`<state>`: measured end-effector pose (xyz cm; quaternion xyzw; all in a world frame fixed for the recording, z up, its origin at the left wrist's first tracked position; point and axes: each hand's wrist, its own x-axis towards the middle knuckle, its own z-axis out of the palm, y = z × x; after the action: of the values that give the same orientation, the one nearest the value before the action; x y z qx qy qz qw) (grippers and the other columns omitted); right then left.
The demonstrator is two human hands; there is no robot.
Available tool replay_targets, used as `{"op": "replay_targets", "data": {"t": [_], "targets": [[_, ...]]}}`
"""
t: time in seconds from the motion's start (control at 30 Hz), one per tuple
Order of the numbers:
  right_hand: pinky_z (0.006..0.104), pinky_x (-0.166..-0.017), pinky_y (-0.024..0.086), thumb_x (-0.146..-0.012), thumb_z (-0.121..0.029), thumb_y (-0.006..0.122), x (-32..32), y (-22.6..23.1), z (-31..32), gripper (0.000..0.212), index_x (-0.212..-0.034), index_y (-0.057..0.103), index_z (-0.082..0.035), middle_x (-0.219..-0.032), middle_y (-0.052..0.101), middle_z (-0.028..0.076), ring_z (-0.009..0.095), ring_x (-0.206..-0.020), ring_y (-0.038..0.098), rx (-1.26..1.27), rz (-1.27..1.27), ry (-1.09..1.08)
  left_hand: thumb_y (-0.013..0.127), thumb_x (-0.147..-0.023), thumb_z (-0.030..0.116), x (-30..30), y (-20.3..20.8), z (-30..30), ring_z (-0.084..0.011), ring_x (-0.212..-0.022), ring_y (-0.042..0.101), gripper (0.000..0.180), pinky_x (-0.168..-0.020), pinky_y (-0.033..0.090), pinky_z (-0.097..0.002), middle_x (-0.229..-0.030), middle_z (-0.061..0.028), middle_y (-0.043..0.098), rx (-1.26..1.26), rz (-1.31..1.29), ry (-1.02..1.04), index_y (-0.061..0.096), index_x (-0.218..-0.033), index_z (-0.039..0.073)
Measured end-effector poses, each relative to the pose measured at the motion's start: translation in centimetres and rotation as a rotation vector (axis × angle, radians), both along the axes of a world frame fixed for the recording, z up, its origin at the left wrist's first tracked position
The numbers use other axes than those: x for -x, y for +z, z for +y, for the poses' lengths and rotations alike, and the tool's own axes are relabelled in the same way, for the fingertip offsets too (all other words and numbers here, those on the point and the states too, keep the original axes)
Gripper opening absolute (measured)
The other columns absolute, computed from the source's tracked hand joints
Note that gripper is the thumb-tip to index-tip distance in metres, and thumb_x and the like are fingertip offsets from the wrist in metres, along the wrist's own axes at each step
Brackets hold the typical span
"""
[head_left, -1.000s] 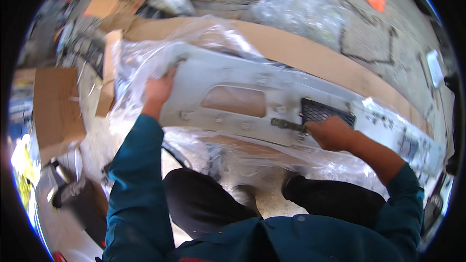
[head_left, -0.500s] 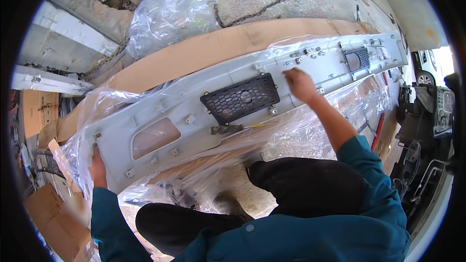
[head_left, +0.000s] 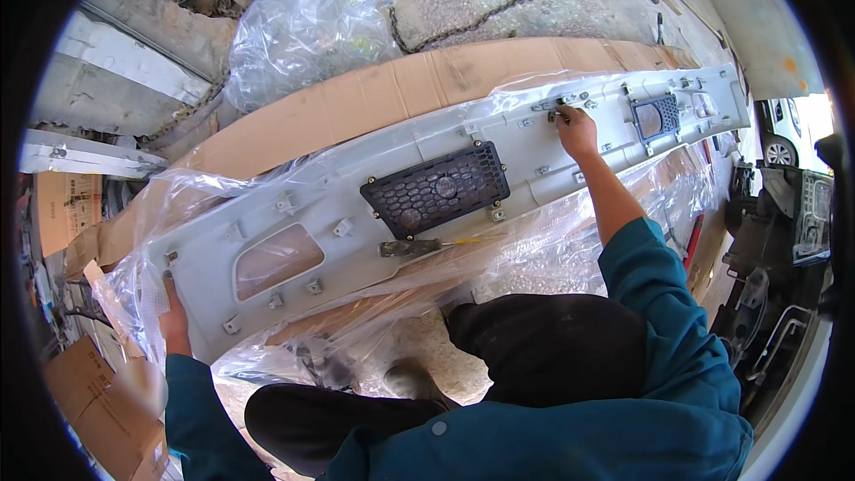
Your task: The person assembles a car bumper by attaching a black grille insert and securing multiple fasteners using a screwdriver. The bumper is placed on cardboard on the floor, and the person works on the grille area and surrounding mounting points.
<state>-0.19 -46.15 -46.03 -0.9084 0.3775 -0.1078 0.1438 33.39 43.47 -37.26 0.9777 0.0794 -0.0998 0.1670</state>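
Right hand (head_left: 578, 134) has moved up to clips (head_left: 590, 104), so work seems shifting there; fingers bunched, pinch unclear; left hand (head_left: 173, 317), grip unclear, at end of grey panel (head_left: 530, 150) lying on plastic wrap (head_left: 534, 256).

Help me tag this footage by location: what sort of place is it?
Probably a vehicle repair workshop, judging by the long, pale-grey moulded panel, the dark-handled screwdriver by its near edge and the white car partly visible at right.

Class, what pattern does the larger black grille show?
The larger black grille shows honeycomb mesh, best in the head view.
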Motion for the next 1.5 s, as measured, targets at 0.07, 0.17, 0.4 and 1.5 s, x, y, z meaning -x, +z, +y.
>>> {"op": "replay_targets", "data": {"t": [0.07, 0.17, 0.4, 1.5], "targets": [[0.0475, -0.093, 0.059, -0.095, -0.023, 0.075, -0.9, 0.3, 0.7, 0.030, -0.120, 0.080, -0.007, -0.108, 0.076, 0.020, 0.040, -0.101, 0.074, -0.045, -0.014, 0.030, 0.047, -0.111, 0.065, -0.2, -1.3, 1.9, -0.0403, -0.152, 0.047, 0.082, -0.125, 0.034, -0.0432, -0.164, -0.0208, 0.053, 0.037, -0.005, -0.014, 0.046, -0.164, 0.002], [0.0463, -0.093, 0.059, -0.092, -0.024, 0.080, -1.5, -1.1, -0.2, 0.030, -0.117, 0.080, -0.007, -0.106, 0.076, 0.018, 0.038, -0.100, 0.074, -0.070, -0.031, 0.039, 0.057, -0.110, 0.055, -1.8, -3.9, 6.5, -0.0383, -0.148, 0.051, 0.074, -0.123, 0.037, -0.0421, -0.160, -0.0198, 0.056, 0.017, -0.118, -0.042, 0.050, -0.160, 0.002], [0.0442, -0.076, 0.056, -0.098, -0.040, 0.078, 5.0, -3.6, -11.3, 0.037, -0.112, 0.074, -0.007, -0.089, 0.076, 0.012, 0.025, -0.080, 0.071, -0.089, -0.051, 0.004, 0.062, -0.109, 0.048, 1.2, -5.2, 1.6, -0.0377, -0.144, 0.054, 0.066, -0.122, 0.040, -0.0418, -0.157, -0.0198, 0.059, -0.004, -0.167, -0.247, 0.055, -0.157, 0.003], [0.0417, -0.078, 0.057, -0.099, -0.016, 0.070, -26.4, 9.4, 60.7, 0.023, -0.112, 0.079, 0.000, -0.091, 0.077, 0.017, 0.029, -0.075, 0.072, -0.887, 0.215, 1.377, 0.053, -0.105, 0.034, 0.7, 2.3, -4.0, -0.0429, -0.135, 0.060, 0.047, -0.118, 0.043, -0.0488, -0.140, -0.0266, 0.068, -0.165, -0.074, -0.292, 0.069, -0.137, 0.002]]}}
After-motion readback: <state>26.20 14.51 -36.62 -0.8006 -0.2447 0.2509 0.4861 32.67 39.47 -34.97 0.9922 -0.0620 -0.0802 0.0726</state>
